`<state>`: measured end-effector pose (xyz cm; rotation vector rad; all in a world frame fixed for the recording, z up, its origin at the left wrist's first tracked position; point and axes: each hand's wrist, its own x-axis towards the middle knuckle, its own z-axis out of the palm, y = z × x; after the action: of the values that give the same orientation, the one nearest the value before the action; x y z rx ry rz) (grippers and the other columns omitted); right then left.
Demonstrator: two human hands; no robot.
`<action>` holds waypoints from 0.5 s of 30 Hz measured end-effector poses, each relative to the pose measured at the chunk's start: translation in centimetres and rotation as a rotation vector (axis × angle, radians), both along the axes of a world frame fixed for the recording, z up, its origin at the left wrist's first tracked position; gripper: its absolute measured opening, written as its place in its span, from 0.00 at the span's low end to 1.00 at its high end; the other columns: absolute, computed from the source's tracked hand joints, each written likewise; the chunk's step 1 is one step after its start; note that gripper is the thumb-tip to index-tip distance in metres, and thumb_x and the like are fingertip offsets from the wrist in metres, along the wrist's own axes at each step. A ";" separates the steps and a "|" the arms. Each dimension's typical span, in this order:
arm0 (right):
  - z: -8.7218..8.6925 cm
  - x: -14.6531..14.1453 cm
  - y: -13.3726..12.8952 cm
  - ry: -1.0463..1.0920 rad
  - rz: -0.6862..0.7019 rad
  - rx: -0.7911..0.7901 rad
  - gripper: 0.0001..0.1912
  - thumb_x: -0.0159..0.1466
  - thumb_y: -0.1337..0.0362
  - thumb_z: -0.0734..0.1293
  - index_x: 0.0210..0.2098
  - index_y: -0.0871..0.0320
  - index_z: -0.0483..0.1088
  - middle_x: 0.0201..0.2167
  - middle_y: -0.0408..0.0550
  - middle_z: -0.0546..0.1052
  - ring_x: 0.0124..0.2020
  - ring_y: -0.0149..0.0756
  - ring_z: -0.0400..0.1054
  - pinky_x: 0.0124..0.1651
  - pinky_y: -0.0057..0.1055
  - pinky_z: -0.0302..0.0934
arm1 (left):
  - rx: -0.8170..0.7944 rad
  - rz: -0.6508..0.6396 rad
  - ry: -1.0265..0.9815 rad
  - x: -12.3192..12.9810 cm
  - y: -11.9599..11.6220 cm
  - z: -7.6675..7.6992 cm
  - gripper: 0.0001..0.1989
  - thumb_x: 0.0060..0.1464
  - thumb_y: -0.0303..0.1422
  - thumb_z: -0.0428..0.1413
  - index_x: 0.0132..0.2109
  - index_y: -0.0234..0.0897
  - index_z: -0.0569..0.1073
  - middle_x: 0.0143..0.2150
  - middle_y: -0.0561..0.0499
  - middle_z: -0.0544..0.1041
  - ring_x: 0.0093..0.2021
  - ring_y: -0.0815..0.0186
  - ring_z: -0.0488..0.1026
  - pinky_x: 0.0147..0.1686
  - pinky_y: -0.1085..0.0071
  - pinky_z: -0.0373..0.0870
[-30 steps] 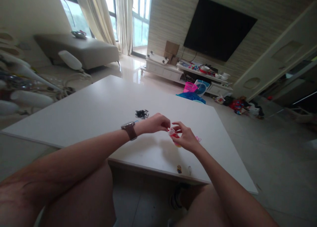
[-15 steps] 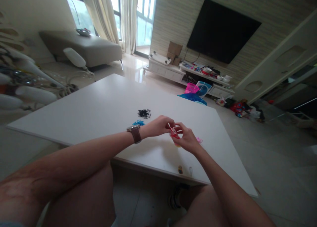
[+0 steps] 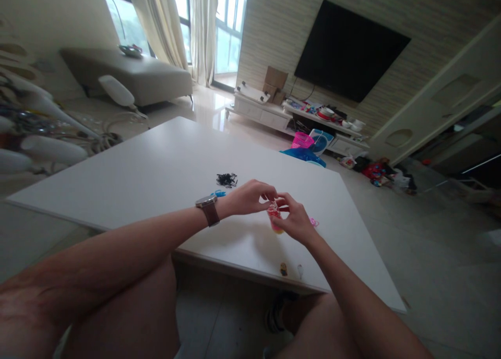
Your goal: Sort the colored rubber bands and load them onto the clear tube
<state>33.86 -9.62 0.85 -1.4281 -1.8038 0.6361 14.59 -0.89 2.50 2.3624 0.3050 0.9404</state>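
A small see-through container (image 3: 276,224) stands on the white table (image 3: 148,166), red and pink above with yellow at its bottom. My right hand (image 3: 293,219) is wrapped round its side. Over its top, my left hand (image 3: 254,198) curls its thumb and fingers together at whitish-pink strands; what the fingertips pinch is too small to make out. Left of the hands lie a pile of small black bands or strips (image 3: 226,180) and a blue pile (image 3: 218,193), partly hidden by my left wrist. Some pink pieces (image 3: 313,222) show just beyond my right hand.
Near the table's front edge lie a small yellow-and-dark figure (image 3: 283,269) and a small whitish piece (image 3: 300,271). On the floor past the table are a pink basket (image 3: 302,140) and a blue plastic item (image 3: 303,154). White-padded equipment (image 3: 55,150) stands at left.
My left fingers have shifted slightly up and apart at the container's top, and more of its red contents shows. My right hand keeps its hold. The camera view has shifted a little.
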 end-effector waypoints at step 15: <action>0.7 0.6 0.3 0.298 -0.204 0.149 0.12 0.58 0.55 0.74 0.34 0.55 0.72 0.39 0.47 0.73 0.43 0.38 0.72 0.42 0.35 0.74 | -0.136 0.085 0.141 -0.2 0.3 -0.8 0.24 0.45 0.40 0.68 0.48 0.35 0.76 0.42 0.47 0.81 0.40 0.62 0.78 0.37 0.71 0.72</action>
<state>34.47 -9.33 1.55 -1.3191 -1.4226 0.5636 14.38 -0.62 1.73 2.3099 0.5119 0.7666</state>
